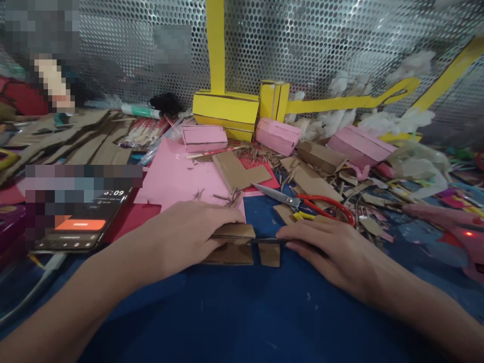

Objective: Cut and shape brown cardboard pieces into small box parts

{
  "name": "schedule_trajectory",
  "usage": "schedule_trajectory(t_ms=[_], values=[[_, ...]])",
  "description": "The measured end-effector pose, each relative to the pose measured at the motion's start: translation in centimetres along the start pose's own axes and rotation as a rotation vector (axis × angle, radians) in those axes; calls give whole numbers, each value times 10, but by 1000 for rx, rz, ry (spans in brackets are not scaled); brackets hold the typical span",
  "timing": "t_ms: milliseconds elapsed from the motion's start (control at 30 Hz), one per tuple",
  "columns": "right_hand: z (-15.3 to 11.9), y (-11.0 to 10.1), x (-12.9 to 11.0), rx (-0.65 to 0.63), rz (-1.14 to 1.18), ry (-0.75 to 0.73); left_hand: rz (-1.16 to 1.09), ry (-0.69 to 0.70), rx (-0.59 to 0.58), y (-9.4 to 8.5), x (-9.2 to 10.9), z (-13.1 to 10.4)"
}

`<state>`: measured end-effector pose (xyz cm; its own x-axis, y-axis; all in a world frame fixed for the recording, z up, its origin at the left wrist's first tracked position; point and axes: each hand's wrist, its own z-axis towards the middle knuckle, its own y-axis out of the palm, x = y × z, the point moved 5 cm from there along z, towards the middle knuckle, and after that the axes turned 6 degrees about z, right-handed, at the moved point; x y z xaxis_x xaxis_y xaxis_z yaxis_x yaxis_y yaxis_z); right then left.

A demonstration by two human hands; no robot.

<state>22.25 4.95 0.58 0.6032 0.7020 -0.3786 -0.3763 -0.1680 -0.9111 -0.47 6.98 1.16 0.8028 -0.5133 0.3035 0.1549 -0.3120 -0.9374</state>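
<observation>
My left hand (192, 229) is closed on a folded piece of brown cardboard (234, 232), thumb and fingers at its left part. Its lower panel (230, 254) hangs in front, close to the blue table. Across the gap to the right, my right hand (321, 242) pinches the end of a thin dark strip (266, 240) that reaches to the cardboard's right edge. Whether the strip is a tool or a cardboard edge, I cannot tell. Below it sits a small cardboard flap (270, 255). Open scissors (291, 200) with red handles lie just behind my right hand.
A phone (75, 222) with a cable stands at left. Pink paper (174, 176) and cardboard scraps (242, 174) lie ahead. Pink boxes (204, 137) and a yellow box (227, 108) line a perforated metal panel (151, 75). A pink glue gun (461, 232), its light red, is at right.
</observation>
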Motion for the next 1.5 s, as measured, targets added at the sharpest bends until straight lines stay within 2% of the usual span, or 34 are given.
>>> schedule_trajectory(t_ms=[267, 800, 1067, 1500], values=[[5, 2, -7, -37, -24, -46, 80, -11, 2, 9, -7, 0], [-1, 6, -10, -12, -59, -85, 91, -21, -4, 6, -4, 1], [1, 11, -19, 2, -68, -43, 96, -4, 2, 5, -2, 1], [-1, 8, -12, -54, 7, 19, 126, -26, 0, 3, -1, 0]])
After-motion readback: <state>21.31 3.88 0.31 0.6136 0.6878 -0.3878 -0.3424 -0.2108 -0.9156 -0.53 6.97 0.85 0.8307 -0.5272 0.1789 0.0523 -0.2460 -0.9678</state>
